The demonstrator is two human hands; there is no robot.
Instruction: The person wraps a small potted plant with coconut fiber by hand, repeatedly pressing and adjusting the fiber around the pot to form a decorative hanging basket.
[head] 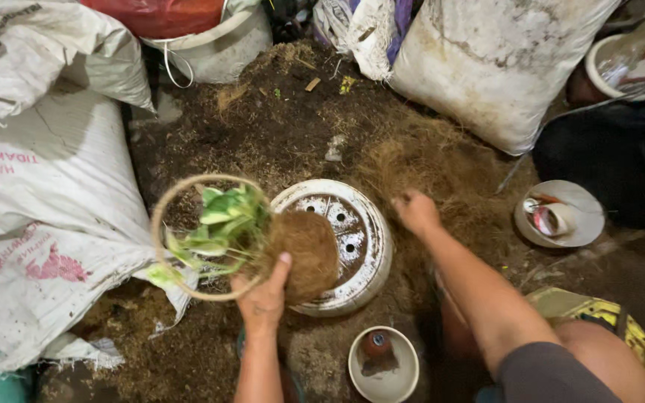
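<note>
My left hand (264, 297) grips a brown coconut-fibre ball (304, 254) with a green leafy plant (222, 224) growing out of it, tipped to the left. A thin round wire or rattan ring (160, 224) circles the plant. The ball hangs over an upturned white pot (371, 254) with drain holes in its base. My right hand (416, 211) is closed in the loose brown fibre (427, 164) on the ground, just right of the pot.
White sacks lie at the left (46, 216) and at the back right (494, 67). A small white pot with a round brown thing (384, 364) is near me. A white bowl holding a packet (561, 214) is at the right. Soil covers the ground.
</note>
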